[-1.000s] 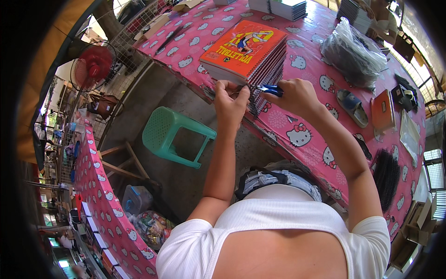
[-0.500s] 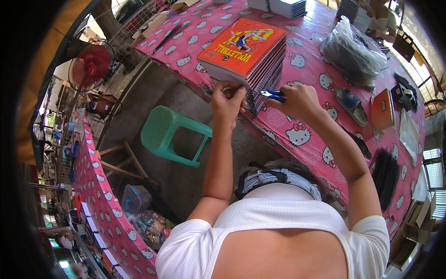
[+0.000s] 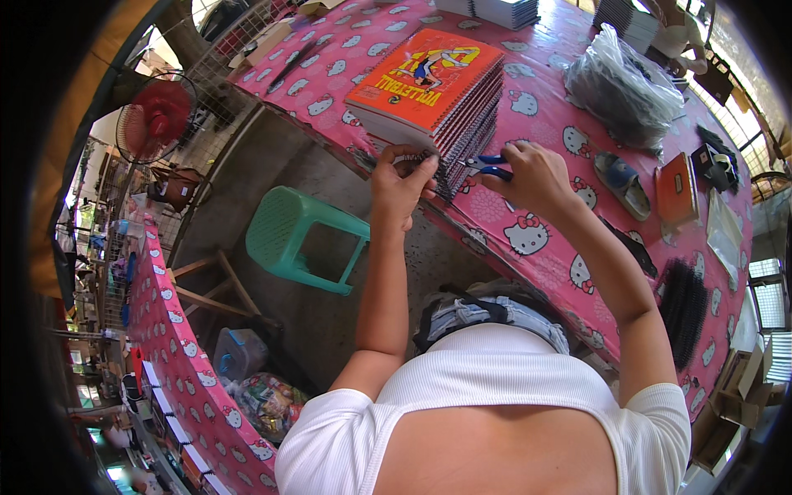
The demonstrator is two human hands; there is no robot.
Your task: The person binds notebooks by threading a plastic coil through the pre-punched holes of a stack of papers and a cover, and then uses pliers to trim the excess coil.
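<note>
A tall stack of spiral notebooks point(image 3: 431, 76) with an orange cover on top stands at the edge of the table. My left hand point(image 3: 403, 183) is closed at the stack's near corner, thumb and fingers pinching a notebook by the end of its dark coil binding. What lies between the fingertips is partly hidden. My right hand point(image 3: 535, 177) grips small cutting pliers point(image 3: 493, 167) with blue handles. Their handles are spread, and the jaws point at the coil edge of the stack, close to my left fingertips. I cannot tell whether the jaws touch a coil.
A pink patterned cloth covers the table point(image 3: 528, 235). On it are a clear plastic bag point(image 3: 623, 91), a slipper point(image 3: 624, 186), an orange notebook point(image 3: 676, 194) and a bundle of black coils point(image 3: 683, 313). A green stool point(image 3: 307, 235) stands on the floor, left of me; a red fan point(image 3: 157, 120) is farther off.
The handles of the pliers have spread apart in my right hand. My left hand stays at the stack's corner, and the view has shifted slightly.
</note>
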